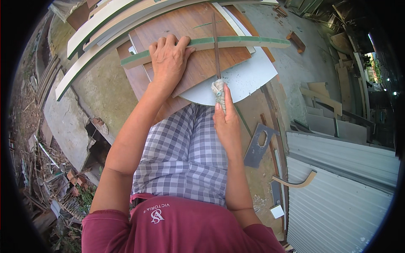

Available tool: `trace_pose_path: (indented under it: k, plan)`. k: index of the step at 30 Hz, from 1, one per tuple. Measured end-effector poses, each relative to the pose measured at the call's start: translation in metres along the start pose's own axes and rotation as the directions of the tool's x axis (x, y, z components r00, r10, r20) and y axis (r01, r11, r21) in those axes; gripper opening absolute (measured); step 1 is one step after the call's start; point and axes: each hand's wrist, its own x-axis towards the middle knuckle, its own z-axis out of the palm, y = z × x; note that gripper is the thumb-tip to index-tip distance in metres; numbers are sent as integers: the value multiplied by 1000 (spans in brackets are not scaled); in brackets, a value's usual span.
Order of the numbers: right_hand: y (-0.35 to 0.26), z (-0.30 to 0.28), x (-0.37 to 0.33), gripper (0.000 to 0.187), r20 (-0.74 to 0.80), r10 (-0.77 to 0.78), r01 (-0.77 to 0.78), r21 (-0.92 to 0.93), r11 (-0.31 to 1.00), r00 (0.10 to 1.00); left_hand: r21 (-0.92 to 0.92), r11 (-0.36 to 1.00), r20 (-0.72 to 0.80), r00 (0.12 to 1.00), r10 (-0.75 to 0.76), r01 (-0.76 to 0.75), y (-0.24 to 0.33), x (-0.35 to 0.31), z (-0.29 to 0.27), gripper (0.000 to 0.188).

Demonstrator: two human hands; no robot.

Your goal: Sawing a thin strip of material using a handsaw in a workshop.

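Observation:
A long, slightly curved strip of board with a green upper edge (249, 41) lies crosswise on a brown wood-grain panel (202, 69). My left hand (169, 59) is closed over the strip left of its middle, fingers curled across the far side. In my right hand (227, 126) is a long narrow file-like tool (217, 61), gripped by its pale, cloth-wrapped handle. Its thin rusty-brown shaft points away from me and crosses the green edge to the right of my left hand. Whether the shaft touches the strip I cannot tell for sure.
A white round-edged board (253, 78) sits beneath the panel. Long white curved strips (99, 46) lie at the far left. A grey plate with a hole (258, 145), a bent wooden piece (297, 182) and corrugated sheeting (337, 202) are at right. Broken concrete (69, 126) lies left.

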Motion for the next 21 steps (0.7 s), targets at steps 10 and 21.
trace_pose_path:
  k: [10,21]
  plan:
    - [-1,-2,-26,58,-5,18,-18,-59,998,1000,-38,999,14,1000,17,-16,-3,-1,-5,24]
    - [29,11,-31,58,-91,-143,132,-120,984,986,-66,998,31,1000,5,-3,4,-3,-7,24]
